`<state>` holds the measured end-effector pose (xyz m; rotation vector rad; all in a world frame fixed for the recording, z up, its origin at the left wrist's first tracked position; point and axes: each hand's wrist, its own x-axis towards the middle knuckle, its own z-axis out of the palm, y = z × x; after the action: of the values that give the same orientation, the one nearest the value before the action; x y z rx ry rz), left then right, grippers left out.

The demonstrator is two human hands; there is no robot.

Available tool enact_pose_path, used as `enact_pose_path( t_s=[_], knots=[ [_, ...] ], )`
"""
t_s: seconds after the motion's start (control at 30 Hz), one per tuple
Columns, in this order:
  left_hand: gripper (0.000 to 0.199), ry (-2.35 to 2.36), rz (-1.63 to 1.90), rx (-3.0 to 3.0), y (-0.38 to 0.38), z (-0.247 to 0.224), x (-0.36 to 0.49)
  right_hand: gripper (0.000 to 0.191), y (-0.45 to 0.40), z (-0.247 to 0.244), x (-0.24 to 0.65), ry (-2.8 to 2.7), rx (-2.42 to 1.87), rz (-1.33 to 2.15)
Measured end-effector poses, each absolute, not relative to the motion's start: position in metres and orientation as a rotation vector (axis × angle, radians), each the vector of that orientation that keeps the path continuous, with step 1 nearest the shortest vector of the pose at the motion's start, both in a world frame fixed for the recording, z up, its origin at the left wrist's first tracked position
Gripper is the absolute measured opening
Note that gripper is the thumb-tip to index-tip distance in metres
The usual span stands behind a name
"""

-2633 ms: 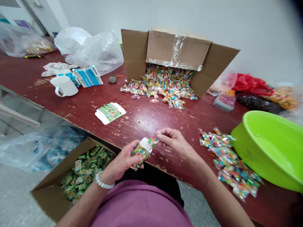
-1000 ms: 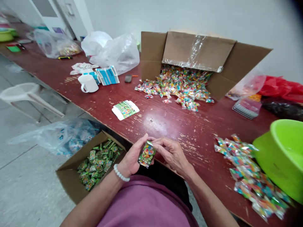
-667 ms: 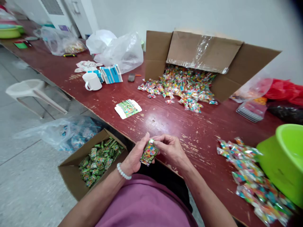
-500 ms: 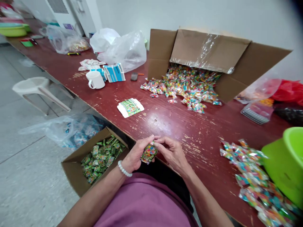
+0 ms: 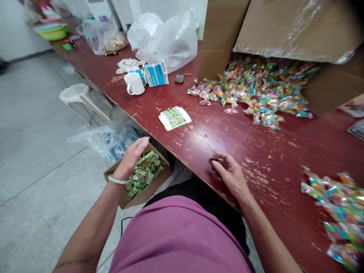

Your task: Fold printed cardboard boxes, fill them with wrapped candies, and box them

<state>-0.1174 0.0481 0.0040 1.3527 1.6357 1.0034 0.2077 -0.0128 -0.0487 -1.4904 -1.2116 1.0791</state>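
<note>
My left hand, with a pale bead bracelet on the wrist, hangs over an open carton on the floor. Its fingers are stretched out and I see nothing in them. Inside the carton lie many small green printed packets. Over the edge of the red table is my right hand, its thumb and bent fingers apart and holding nothing visible. A flattened green-and-white printed box lies on the table ahead, between the two hands' reach.
A large cardboard box spills wrapped candies onto the tabletop. More candy packets lie at right. Further left stand a white mug, a blue-striped carton and plastic bags. A white stool is on the floor.
The small printed packet has left my hands and I cannot pick it out now. My left hand moved left over the floor carton; my right hand parted from it. The view shifted.
</note>
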Motion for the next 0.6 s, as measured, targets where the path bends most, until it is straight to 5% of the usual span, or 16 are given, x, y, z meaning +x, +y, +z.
enact_pose_path(
  t_s=[0.3,0.43,0.6],
  knots=[
    [0.054,1.902,0.591,2.302,0.142,-0.005,-0.051,0.020,-0.016,-0.066,0.201,-1.514,-1.530,0.641],
    [0.050,2.031,0.241,2.372,0.172,-0.009,-0.033,0.017,-0.016,-0.065,0.201,-1.498,-1.510,0.621],
    [0.046,2.025,0.207,2.329,0.187,-0.009,-0.039,0.015,-0.014,-0.065,0.201,-1.501,-1.483,0.632]
  ],
)
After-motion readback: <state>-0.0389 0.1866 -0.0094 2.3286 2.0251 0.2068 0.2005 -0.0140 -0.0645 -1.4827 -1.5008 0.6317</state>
